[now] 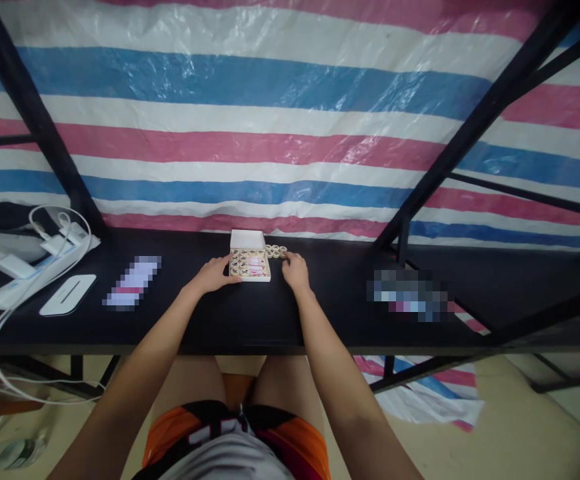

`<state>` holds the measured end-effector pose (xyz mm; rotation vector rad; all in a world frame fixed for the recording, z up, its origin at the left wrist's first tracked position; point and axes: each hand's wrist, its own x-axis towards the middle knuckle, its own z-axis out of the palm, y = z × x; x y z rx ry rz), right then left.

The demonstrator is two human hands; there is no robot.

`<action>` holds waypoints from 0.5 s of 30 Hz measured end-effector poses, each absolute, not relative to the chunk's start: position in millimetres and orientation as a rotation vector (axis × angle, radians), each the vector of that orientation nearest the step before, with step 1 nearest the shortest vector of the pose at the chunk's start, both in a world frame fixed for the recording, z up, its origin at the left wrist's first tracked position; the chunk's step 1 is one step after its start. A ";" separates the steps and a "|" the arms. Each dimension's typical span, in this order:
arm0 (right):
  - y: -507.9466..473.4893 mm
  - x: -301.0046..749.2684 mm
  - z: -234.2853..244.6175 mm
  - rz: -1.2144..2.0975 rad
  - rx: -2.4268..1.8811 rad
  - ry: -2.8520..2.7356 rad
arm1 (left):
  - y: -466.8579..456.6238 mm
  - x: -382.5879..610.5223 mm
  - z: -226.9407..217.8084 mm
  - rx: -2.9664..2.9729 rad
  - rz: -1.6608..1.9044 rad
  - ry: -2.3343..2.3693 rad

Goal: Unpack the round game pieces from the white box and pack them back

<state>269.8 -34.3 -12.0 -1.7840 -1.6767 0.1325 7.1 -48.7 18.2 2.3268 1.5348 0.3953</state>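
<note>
A small white box (pixel 256 279) stands on the black desk with its lid (pixel 248 239) raised at the back. Inside are several round, pale Chinese chess pieces (pixel 243 265) with dark characters, partly under a pink and white patch. My left hand (pixel 214 275) grips the box's left side, its thumb along the front edge. Just right of the box, several more Chinese chess pieces (pixel 273 251) are grouped on the desk. At the right end of this group, my right hand (pixel 295 270) is closed with its fingertips on a piece; the fingers partly hide it.
To the left lie a blurred-out phone-like object (pixel 133 283), a white flat device (pixel 69 295) and a power strip (pixel 40 267) with white cables. A pixelated item (pixel 410 293) lies at right. Black metal posts (pixel 470 133) and a striped plastic sheet (pixel 250 80) bound the desk.
</note>
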 end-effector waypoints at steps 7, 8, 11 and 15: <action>-47.4 234.5 -1.1 0.179 -1.280 -1.993 | -50.5 8.2 20.3 2.335 0.391 1.544; -50.9 228.9 1.0 0.191 -1.233 -2.046 | -51.3 8.4 21.3 2.336 0.394 1.544; -58.9 217.7 5.4 0.181 -1.201 -2.150 | -53.8 8.8 24.1 2.351 0.400 1.536; -60.9 214.7 4.9 0.189 -1.229 -2.191 | -54.2 8.9 24.4 2.358 0.398 1.545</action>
